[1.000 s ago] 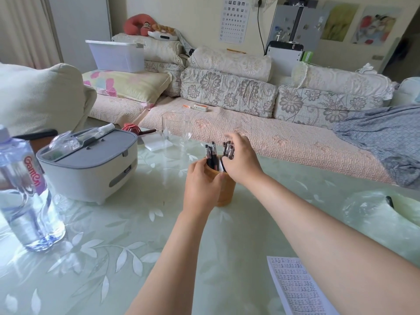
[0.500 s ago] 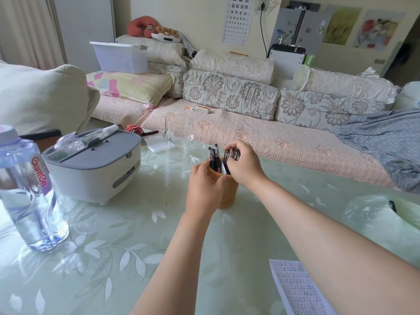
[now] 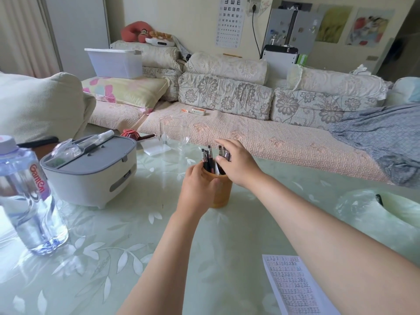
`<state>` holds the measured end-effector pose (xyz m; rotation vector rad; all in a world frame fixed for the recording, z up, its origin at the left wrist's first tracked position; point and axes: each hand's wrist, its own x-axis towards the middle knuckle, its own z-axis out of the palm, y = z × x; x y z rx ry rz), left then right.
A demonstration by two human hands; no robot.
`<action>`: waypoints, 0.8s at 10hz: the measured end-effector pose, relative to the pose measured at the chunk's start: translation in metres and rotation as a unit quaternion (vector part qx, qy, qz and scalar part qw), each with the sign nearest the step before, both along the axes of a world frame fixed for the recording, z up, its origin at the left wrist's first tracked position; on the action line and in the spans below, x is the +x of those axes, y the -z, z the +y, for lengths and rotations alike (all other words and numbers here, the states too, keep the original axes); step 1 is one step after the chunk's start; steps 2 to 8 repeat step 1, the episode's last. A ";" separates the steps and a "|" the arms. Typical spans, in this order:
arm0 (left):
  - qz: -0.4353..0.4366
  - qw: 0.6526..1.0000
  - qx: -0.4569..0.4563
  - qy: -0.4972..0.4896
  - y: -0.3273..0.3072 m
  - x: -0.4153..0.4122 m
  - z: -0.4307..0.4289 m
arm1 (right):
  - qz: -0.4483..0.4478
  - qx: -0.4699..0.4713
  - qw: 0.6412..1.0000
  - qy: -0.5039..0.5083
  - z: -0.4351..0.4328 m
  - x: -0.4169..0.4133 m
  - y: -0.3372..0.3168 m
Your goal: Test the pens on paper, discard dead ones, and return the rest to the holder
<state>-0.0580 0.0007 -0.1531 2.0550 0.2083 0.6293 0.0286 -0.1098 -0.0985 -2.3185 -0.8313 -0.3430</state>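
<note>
An orange-brown cylindrical pen holder (image 3: 223,192) stands on the glass table (image 3: 136,258), with several dark pens (image 3: 208,159) upright in it. My left hand (image 3: 196,189) grips the holder's left side. Over the holder's right rim, my right hand (image 3: 236,164) has its fingers curled round a few of the pens. A sheet of paper with printed rows (image 3: 293,287) lies near the table's front right, partly under my right forearm.
A grey-lidded white box (image 3: 91,176) sits left of the holder, and a clear water bottle (image 3: 29,201) stands at the far left. A wine glass (image 3: 173,137) is behind the holder. Crumpled clear plastic (image 3: 363,203) lies at right. A sofa runs behind the table.
My right hand has shifted slightly up and right among the pens, fingers spreading a little. The left hand keeps its hold on the holder.
</note>
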 end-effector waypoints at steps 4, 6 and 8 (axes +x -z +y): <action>-0.010 1.000 0.021 -0.004 -0.010 -0.013 0.005 | -0.002 0.071 0.997 0.013 -0.013 -0.015 -0.018; -0.010 1.000 0.021 -0.004 -0.010 -0.013 0.005 | -0.002 0.071 0.997 0.013 -0.013 -0.015 -0.018; -0.010 1.000 0.021 -0.004 -0.010 -0.013 0.005 | -0.002 0.071 0.997 0.013 -0.013 -0.015 -0.018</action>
